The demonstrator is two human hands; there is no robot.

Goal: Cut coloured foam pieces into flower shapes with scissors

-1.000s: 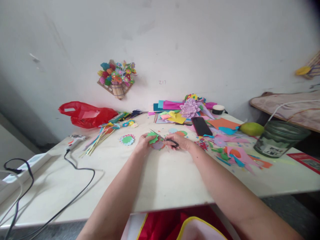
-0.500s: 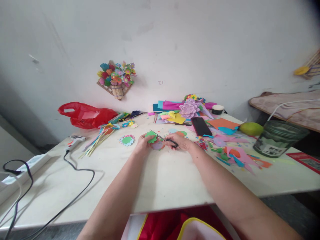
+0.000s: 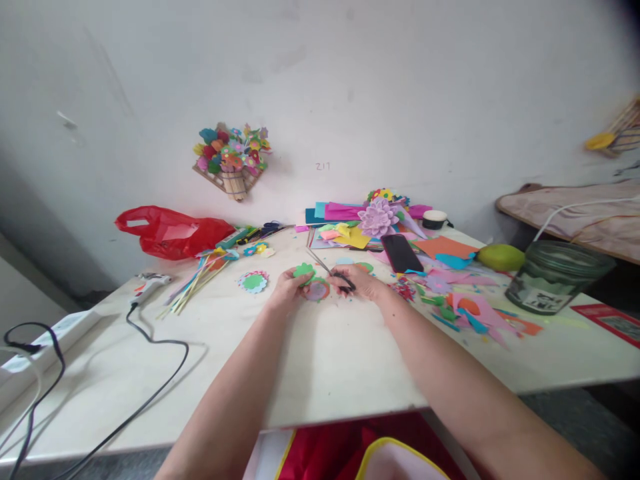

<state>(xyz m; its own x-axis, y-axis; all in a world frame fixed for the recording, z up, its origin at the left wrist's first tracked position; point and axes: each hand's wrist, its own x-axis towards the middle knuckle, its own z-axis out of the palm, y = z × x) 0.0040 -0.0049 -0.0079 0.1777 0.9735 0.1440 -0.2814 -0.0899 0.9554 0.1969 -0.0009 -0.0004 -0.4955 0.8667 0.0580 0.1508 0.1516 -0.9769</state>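
My left hand (image 3: 289, 285) pinches a green scalloped paper flower (image 3: 303, 271) by its edge. Black-handled scissors (image 3: 346, 283) are in my right hand (image 3: 359, 280), fingers wrapped round the handles. The blades point up and to the left, a little apart from the green flower. Just below and between the hands, a round purple and orange cutout (image 3: 317, 291) lies on the table. To the left rests a layered scalloped flower (image 3: 253, 282) with a green centre and a pale blue rim.
A glue gun (image 3: 150, 287) with its cable, thin sticks (image 3: 193, 287) and a red plastic bag (image 3: 175, 233) are on the left. On the right lie a phone (image 3: 401, 253), colourful scraps (image 3: 475, 310), a green fruit (image 3: 501, 257) and a glass jar (image 3: 545, 280).
The scissors have come away from the green flower, their blades now steeper. The green flower has turned slightly in my left hand, and more of the round cutout shows.
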